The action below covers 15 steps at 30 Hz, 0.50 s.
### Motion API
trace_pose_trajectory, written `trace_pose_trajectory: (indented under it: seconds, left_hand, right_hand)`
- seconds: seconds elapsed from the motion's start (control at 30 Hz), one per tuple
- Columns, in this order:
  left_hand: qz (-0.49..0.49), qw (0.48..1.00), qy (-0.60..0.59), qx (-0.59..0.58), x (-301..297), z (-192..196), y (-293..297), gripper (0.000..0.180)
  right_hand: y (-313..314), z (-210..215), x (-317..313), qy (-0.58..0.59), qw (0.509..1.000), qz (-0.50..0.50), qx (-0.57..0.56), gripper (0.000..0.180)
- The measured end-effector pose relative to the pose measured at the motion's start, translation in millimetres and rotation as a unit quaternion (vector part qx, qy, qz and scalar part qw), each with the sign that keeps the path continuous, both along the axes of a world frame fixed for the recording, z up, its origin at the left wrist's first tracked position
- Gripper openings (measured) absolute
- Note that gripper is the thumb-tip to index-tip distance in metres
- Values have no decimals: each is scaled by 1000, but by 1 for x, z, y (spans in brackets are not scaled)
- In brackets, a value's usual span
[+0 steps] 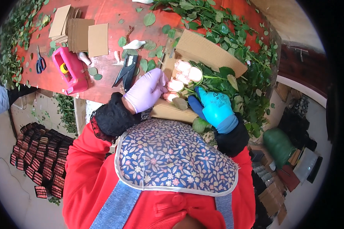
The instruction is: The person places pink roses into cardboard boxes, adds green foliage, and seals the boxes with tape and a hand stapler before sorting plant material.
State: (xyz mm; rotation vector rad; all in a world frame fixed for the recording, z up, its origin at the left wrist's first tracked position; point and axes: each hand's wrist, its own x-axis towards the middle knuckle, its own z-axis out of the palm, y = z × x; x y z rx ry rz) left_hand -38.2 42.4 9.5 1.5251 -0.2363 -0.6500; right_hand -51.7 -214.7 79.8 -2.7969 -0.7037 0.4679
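Observation:
Pale pink roses (182,71) lie in a small cluster on corrugated cardboard (170,111), their leafy stems running to the right. My left hand (145,91), in a lavender glove, is closed beside the blooms at their left. Its fingertips are pinched together, and what they hold, if anything, is hidden. In a blue glove, my right hand (216,108) closes around the stem of the lowest rose (171,96), just right of the bloom. A raised corrugated cardboard flap (210,51) stands behind the flowers.
A black stapler (129,72), a pink tape dispenser (70,70), scissors (41,61) and cardboard pieces (78,34) lie on the red table (103,82) to the left. Cut foliage (233,36) covers its right side. Stacked dark bundles (42,152) stand on the floor at left.

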Motion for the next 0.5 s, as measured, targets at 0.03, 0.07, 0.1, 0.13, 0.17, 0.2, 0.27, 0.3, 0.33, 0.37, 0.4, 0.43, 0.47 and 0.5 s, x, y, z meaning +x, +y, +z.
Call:
trace_pose_trajectory:
  seconds: [0.03, 0.07, 0.1, 0.13, 0.17, 0.2, 0.27, 0.3, 0.33, 0.37, 0.4, 0.43, 0.47, 0.5]
  left_hand:
    - [5, 1000, 11, 5, 2, 5, 0, 33]
    - [25, 1000, -3, 2, 4, 10, -2, 28]
    - [21, 1000, -2, 3, 5, 12, 0, 28]
    - [24, 987, -129, 89, 8, 13, 4, 23]
    - [25, 952, -253, 171, 10, 16, 6, 20]
    - [30, 946, -252, 201, 14, 34, 7, 17]
    - [-7, 931, -326, 163, 17, 39, 13, 20]
    - [-33, 921, -352, 162, 17, 44, 14, 23]
    - [-41, 921, -353, 161, 17, 47, 12, 23]
    - [-59, 913, -361, 180, 17, 52, 10, 25]
    - [-76, 905, -369, 198, 18, 55, 7, 28]
    - [-86, 903, -371, 199, 18, 55, 4, 28]
    - [-71, 908, -370, 183, 19, 53, 1, 28]
    - [-56, 913, -369, 167, 20, 51, -2, 29]
  right_hand:
    - [0, 0, 0, -7, 1000, 3, 1, 29]
    - [-1, -1, -1, -15, 1000, 7, 8, 30]
    - [-1, -2, -1, -14, 1000, 2, 9, 30]
    - [-1, -1, -1, -8, 1000, 6, -2, 30]
    - [-1, 1, -1, -1, 1000, 8, -12, 30]
    - [0, 7, 0, -20, 1000, 15, -16, 29]
    - [0, 11, -2, -36, 999, 10, -16, 26]
    - [1, 13, -2, -53, 998, 10, -19, 24]
    - [4, 17, 1, -57, 998, 3, -12, 18]
    - [8, 21, 2, -57, 998, -7, -8, 18]
    - [11, 24, 4, -56, 998, 19, -23, 17]
    - [13, 24, 5, -55, 997, 45, -37, 15]
    - [14, 14, 7, -3, 997, 58, -53, 14]
    - [16, 7, 6, -15, 993, 76, -93, 14]
